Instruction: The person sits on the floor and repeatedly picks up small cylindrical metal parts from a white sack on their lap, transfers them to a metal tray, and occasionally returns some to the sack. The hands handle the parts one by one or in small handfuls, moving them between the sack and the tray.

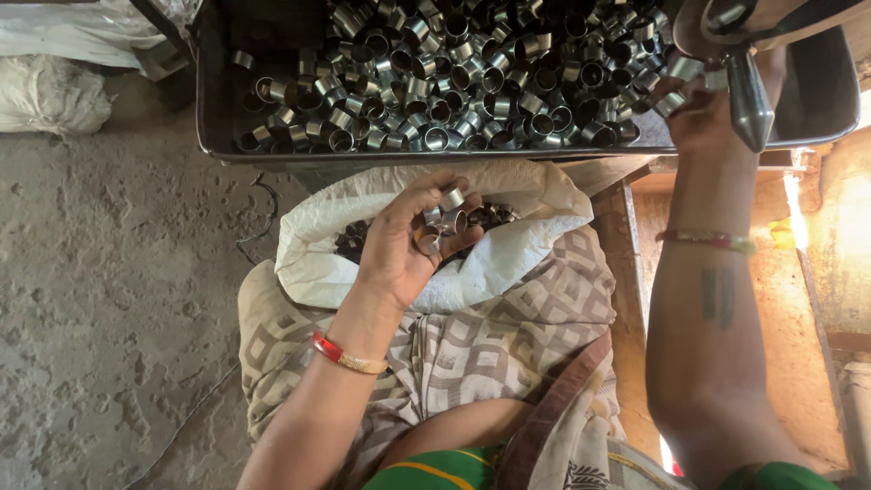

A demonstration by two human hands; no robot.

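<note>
Rings [445,220] are clasped in the left hand [408,240]; the right hand [703,109] is closed on a ring [673,102] beyond.

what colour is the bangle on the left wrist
Red with a gold section, seen in the head view: bangle.

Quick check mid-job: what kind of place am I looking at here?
Probably a small metalworking workshop: a metal tray heaped with short steel sleeves, a white sack holding more, and a rough concrete floor.
</note>
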